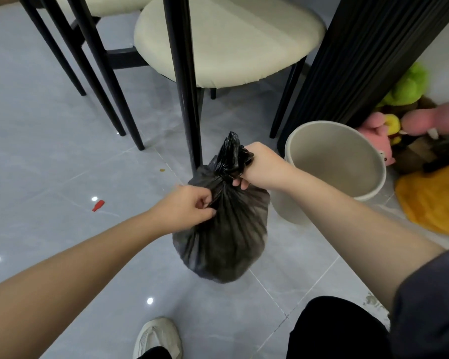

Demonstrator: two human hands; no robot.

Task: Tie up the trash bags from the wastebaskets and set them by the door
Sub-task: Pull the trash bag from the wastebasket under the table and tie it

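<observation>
A full black trash bag (224,237) hangs above the grey tiled floor in the middle of the view. Its top is gathered into a twisted neck with loose ends sticking up. My right hand (259,167) grips that bunched neck from the right. My left hand (189,208) pinches the plastic just below the neck on the bag's left side. A beige wastebasket (368,174) stands to the right of the bag with no liner in it.
Black chair legs (187,99) and a cream seat (231,40) stand right behind the bag. A dark fluted table base (360,55) rises at the right, with plush toys (410,125) and a yellow cloth (430,203) beyond. A small red item (98,205) lies on the floor at left. My shoe (157,338) shows below.
</observation>
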